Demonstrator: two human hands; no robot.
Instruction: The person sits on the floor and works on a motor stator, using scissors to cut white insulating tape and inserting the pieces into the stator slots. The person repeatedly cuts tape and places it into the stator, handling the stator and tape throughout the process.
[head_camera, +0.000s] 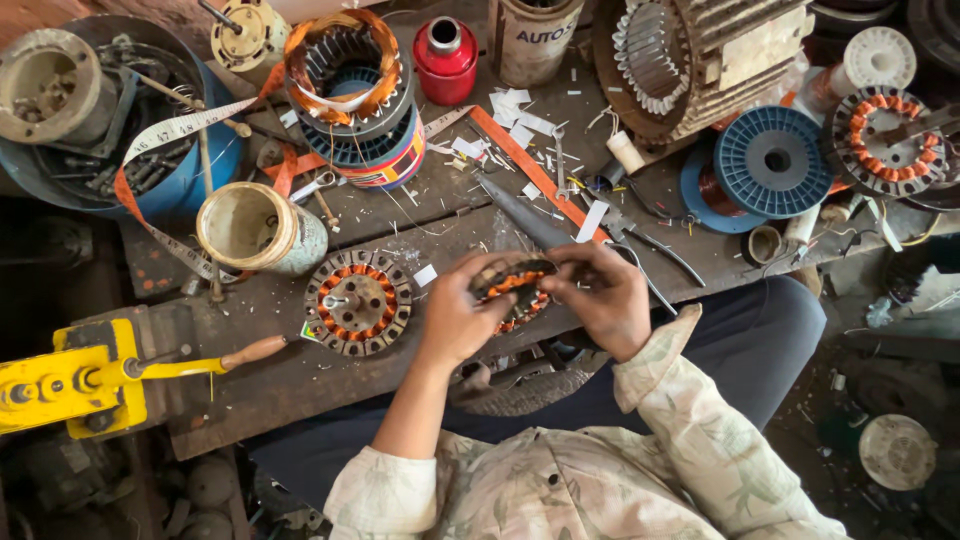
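A small round motor stator (518, 289) with copper-orange windings is held over the edge of the wooden workbench (300, 380). My left hand (462, 318) grips its left side from below. My right hand (603, 296) holds its right side, fingers pinching at the top rim. Another stator (358, 301) of the same kind lies flat on the bench just left of my left hand. Part of the held stator is hidden by my fingers.
A yellow hand-crank winder (70, 380) sits at the left edge. A cream tin (255, 228), stacked stator (348, 70), red can (445, 58), blue wire spools (772, 160), large motor housing (690, 60), pliers (655, 250) and paper scraps crowd the bench.
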